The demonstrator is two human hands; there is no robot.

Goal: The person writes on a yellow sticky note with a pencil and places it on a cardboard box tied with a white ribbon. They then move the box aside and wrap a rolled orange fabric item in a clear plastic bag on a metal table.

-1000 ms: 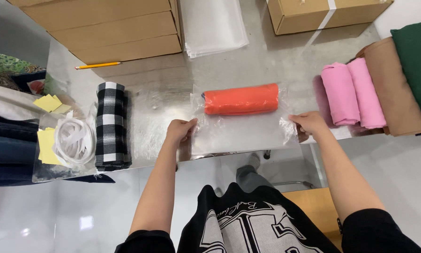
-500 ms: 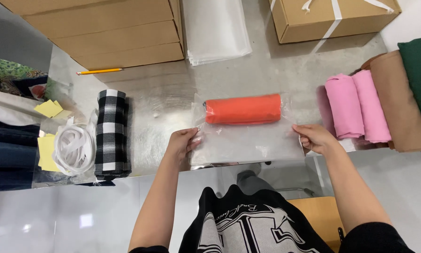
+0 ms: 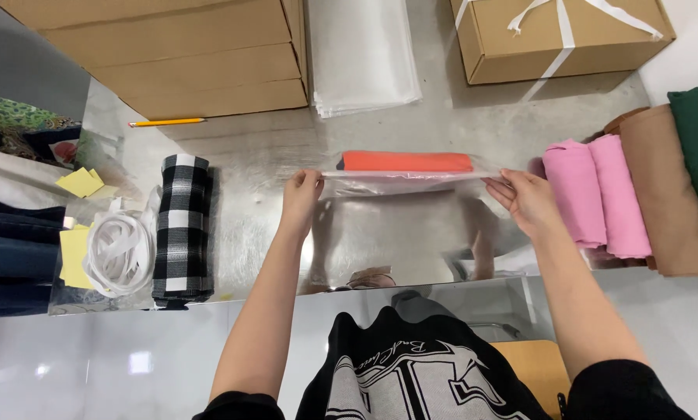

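A shiny metal tabletop (image 3: 411,233) fills the view, with cardboard boxes (image 3: 162,54) stacked at the far left, another taped box (image 3: 559,35) at the far right, and a pile of clear bags (image 3: 364,54) between them. In the middle, the person holds up a clear plastic bag (image 3: 403,180) by its two ends. The left hand (image 3: 302,190) pinches the bag's left edge between thumb and fingers; the right hand (image 3: 524,198) pinches the right edge the same way. Each grip is pressed together on thin film only.

And there's the weak spot: the film looks slick, and the orange rolled cloth (image 3: 407,161) inside is the heavy part. If either pinch loosens, that end could sag and the roll might slide sideways or tumble out of an open mouth. Which side is open cannot be told from here. Uneven tension could also bunch the film.

The orange roll lies lengthwise between the two hands, just on the far side of the pinched edge, touching neither hand directly. A black-and-white checked roll (image 3: 182,225) sits well left, beside a bag of white ribbon (image 3: 116,249); pink rolls (image 3: 594,194) rest just right of the right hand.
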